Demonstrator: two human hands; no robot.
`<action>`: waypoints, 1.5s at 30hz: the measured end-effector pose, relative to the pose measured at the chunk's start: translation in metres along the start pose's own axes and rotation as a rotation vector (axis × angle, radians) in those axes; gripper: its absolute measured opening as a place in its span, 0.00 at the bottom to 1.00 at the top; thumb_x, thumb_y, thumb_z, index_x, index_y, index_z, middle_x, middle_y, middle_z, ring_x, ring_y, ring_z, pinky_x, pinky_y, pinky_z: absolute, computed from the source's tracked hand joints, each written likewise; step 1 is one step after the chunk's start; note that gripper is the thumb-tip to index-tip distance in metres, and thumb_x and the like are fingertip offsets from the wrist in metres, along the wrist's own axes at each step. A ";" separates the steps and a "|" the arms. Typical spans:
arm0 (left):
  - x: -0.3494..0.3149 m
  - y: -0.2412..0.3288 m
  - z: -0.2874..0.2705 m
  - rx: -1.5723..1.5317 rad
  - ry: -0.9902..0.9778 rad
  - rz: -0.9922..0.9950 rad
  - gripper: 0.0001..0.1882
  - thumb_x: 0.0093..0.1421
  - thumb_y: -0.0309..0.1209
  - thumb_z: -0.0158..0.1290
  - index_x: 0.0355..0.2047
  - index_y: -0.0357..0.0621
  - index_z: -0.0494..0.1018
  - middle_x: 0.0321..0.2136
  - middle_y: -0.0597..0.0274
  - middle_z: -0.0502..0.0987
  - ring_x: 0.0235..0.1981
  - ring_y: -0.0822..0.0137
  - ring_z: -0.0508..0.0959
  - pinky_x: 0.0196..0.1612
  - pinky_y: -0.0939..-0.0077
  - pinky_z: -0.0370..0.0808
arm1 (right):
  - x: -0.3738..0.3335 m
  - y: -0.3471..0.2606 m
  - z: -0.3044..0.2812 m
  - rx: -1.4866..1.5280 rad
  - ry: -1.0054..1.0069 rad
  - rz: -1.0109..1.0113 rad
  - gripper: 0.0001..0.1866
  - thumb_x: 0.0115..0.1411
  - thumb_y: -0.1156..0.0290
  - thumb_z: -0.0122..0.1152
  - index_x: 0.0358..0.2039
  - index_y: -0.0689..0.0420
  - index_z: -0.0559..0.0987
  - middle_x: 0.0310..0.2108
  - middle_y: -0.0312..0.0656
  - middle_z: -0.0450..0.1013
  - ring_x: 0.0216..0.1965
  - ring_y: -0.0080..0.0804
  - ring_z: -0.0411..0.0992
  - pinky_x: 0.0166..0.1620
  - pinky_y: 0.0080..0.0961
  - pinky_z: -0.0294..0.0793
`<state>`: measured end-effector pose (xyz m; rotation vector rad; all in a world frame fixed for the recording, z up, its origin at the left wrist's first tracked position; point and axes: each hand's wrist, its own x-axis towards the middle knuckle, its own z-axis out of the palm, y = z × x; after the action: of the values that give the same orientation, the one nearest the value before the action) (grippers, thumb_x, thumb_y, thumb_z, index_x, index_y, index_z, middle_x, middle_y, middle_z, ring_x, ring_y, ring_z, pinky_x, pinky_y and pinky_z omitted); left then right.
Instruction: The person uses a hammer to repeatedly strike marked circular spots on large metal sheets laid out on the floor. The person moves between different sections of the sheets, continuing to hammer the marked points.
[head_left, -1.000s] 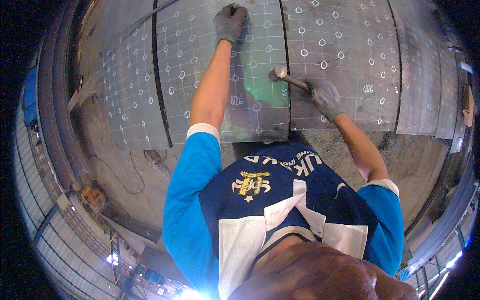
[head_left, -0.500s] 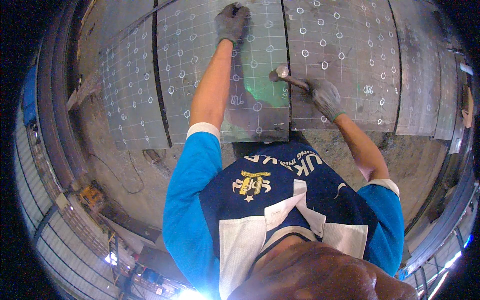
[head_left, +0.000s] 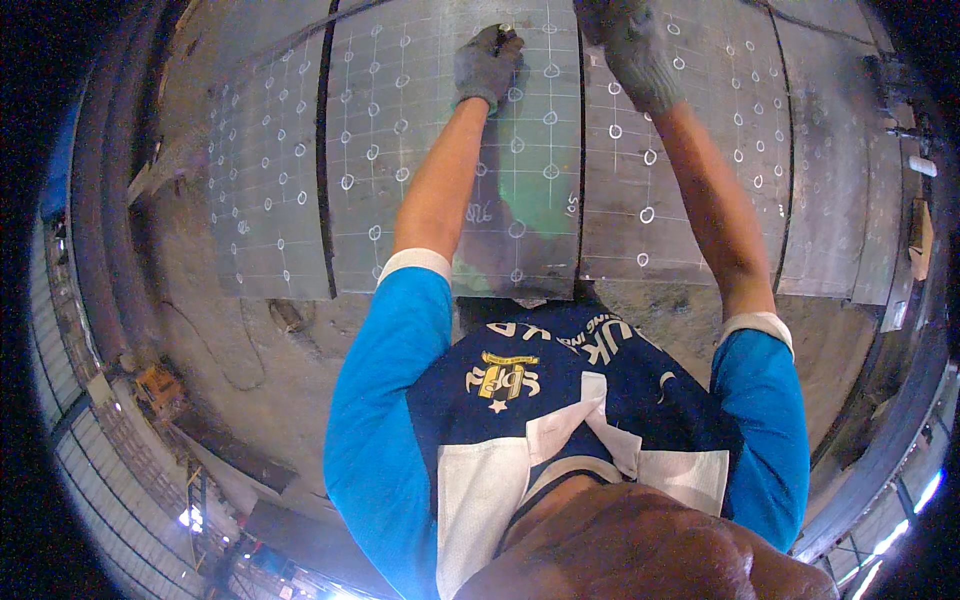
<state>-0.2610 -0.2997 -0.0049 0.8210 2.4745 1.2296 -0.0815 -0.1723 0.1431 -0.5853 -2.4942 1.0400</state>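
My left hand (head_left: 489, 66), in a grey knit glove, is closed over the middle steel plate (head_left: 420, 215). Its fingers pinch a short punch, of which only a small bright round end (head_left: 506, 29) shows. Chalk grid lines and small circles cover the plate. Higher and to the right, my right hand (head_left: 640, 62), also gloved, is raised at the far edge of view. It grips a hammer, whose head is out of view now; the earlier frame shows the head and handle.
More chalk-marked steel plates lie at the left (head_left: 265, 190) and right (head_left: 690, 215), with dark gaps between them. Rough ground (head_left: 240, 350) runs along their near edge, with a thin cable lying on it. An orange object (head_left: 160, 390) stands at the lower left.
My right hand has swung the hammer up and away, from low over the right plate to the far edge of view. My left hand has shifted slightly right and nearer, still closed.
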 end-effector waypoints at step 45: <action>0.070 -0.054 -0.011 -0.347 0.101 -0.058 0.07 0.62 0.33 0.57 0.30 0.43 0.76 0.25 0.69 0.77 0.25 0.73 0.72 0.29 0.71 0.72 | -0.173 0.105 0.048 -0.427 -0.471 0.022 0.18 0.62 0.63 0.51 0.49 0.52 0.81 0.42 0.50 0.79 0.44 0.52 0.77 0.48 0.48 0.73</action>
<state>-0.3423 -0.2914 -0.0397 0.6038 2.2434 1.6512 0.0650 -0.2204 0.0041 -0.5309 -3.1701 0.7109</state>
